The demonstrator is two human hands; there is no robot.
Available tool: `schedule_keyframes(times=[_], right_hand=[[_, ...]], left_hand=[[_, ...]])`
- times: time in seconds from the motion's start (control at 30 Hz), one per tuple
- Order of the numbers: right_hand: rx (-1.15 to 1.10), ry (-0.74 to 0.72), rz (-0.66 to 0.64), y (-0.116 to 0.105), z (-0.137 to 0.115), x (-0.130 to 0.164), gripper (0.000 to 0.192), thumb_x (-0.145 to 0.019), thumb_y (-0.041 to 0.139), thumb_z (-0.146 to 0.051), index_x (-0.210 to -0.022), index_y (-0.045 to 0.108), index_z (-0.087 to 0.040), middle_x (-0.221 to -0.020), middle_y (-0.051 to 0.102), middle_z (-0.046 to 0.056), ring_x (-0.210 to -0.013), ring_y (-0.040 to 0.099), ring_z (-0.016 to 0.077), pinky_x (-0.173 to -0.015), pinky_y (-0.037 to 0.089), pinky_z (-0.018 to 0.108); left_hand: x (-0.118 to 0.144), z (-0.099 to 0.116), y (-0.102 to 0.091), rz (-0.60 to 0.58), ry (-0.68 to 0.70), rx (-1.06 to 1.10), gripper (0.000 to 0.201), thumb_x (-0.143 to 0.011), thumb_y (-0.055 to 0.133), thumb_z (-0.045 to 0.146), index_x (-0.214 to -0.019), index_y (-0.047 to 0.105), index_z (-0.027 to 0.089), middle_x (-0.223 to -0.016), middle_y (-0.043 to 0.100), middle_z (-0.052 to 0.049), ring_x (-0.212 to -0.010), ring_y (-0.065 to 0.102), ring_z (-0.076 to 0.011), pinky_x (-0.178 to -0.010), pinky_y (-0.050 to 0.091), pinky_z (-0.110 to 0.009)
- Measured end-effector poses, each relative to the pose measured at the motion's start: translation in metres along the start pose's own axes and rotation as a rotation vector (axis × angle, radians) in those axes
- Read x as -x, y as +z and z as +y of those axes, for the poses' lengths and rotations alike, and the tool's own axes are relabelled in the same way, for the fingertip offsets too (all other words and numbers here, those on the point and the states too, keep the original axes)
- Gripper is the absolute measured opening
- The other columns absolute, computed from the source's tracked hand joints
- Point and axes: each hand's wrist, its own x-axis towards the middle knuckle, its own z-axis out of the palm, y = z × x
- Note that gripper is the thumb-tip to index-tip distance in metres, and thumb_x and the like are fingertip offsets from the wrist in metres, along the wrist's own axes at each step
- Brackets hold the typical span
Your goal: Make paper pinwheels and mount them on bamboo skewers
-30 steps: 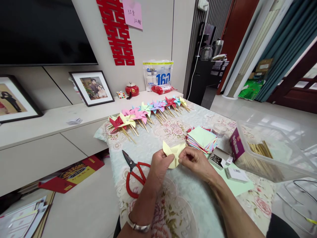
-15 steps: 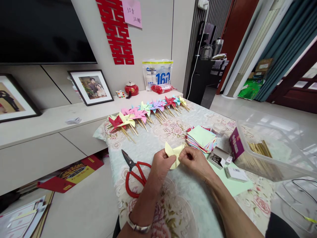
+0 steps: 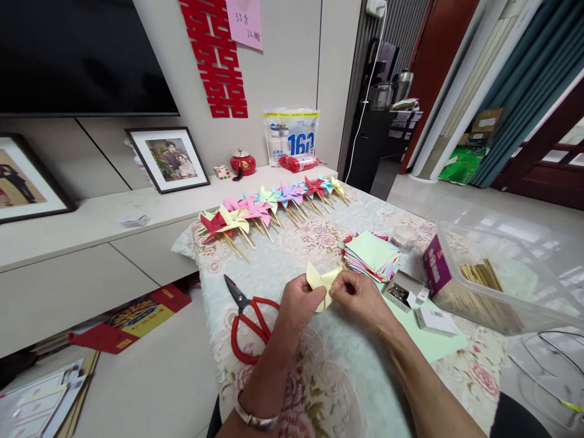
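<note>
Between my hands is a pale yellow paper pinwheel [image 3: 314, 277], its corners folded in toward the middle. My left hand [image 3: 298, 304] is closed on its left side, thumb pressed near the centre. Fingertips of my right hand [image 3: 358, 295] pinch the paper at the centre from the right; whether they also hold a pin is hidden. Red-handled scissors [image 3: 249, 319] lie left of my left hand, blades pointing away. Right of my right hand are a stack of coloured paper squares [image 3: 374, 250] and a small open box of metal pins [image 3: 401, 293].
Finished pinwheels on sticks [image 3: 255, 212] line the table's far edge. A clear plastic bin [image 3: 483, 307] of wooden sticks stands at the right, near a small white box [image 3: 437, 321] on green paper [image 3: 438, 345]. A round clear container [image 3: 404, 237] sits behind the stack.
My hands and the yellow pinwheel have shifted very slightly to the right in view. The grip looks the same, and the things on the table have stayed in place.
</note>
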Motion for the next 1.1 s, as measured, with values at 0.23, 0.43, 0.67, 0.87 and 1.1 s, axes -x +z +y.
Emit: schedule_keyframes(times=[0.23, 0.43, 0.67, 0.87, 1.1], right_hand=[[0.007, 0.051, -0.016, -0.001, -0.004, 0.001, 0.012, -0.071, 0.057, -0.026, -0.062, 0.058, -0.018, -0.058, 0.050, -0.004, -0.056, 0.044, 0.0119, -0.054, 0.031, 0.025], [0.007, 0.049, -0.016, -0.001, -0.003, 0.000, 0.012, -0.070, 0.057, -0.027, -0.061, 0.057, -0.018, -0.057, 0.049, -0.004, -0.055, 0.042, 0.0117, -0.054, 0.031, 0.025], [-0.043, 0.059, -0.032, 0.000, -0.004, 0.001, 0.013, -0.070, 0.059, -0.027, -0.061, 0.057, -0.019, -0.056, 0.048, -0.004, -0.054, 0.041, 0.0114, -0.053, 0.030, 0.025], [-0.282, 0.046, 0.093, -0.011, 0.002, 0.000, 0.026, -0.076, 0.068, -0.041, -0.065, 0.059, -0.019, -0.056, 0.048, -0.005, -0.054, 0.040, 0.0115, -0.053, 0.029, 0.026], [-0.625, -0.067, 0.180, -0.016, 0.010, -0.004, 0.048, -0.078, 0.076, -0.038, -0.122, 0.065, -0.022, -0.107, 0.066, 0.006, -0.101, 0.059, 0.0217, -0.088, 0.043, 0.034]], left_hand=[[0.001, 0.000, 0.000, 0.003, -0.011, -0.038, 0.022, -0.055, 0.066, 0.019, -0.075, 0.071, 0.012, -0.063, 0.071, -0.001, -0.056, 0.060, -0.0143, -0.051, 0.044, -0.021], [0.000, 0.000, 0.000, -0.002, -0.016, -0.026, 0.024, -0.055, 0.066, 0.020, -0.077, 0.072, 0.012, -0.064, 0.071, -0.001, -0.059, 0.063, -0.0162, -0.055, 0.047, -0.023], [-0.001, -0.003, -0.001, -0.014, -0.024, -0.063, 0.024, -0.055, 0.063, 0.022, -0.076, 0.071, 0.013, -0.062, 0.070, -0.001, -0.059, 0.062, -0.0170, -0.054, 0.045, -0.023], [0.000, 0.004, -0.007, -0.007, -0.080, -0.104, 0.029, -0.055, 0.063, 0.025, -0.080, 0.072, 0.012, -0.060, 0.068, -0.002, -0.057, 0.060, -0.0182, -0.053, 0.043, -0.025], [0.003, 0.034, -0.022, -0.182, -0.089, -0.419, 0.024, -0.057, 0.059, 0.025, -0.076, 0.070, 0.014, -0.063, 0.063, 0.000, -0.054, 0.050, -0.0132, -0.050, 0.032, -0.022]])
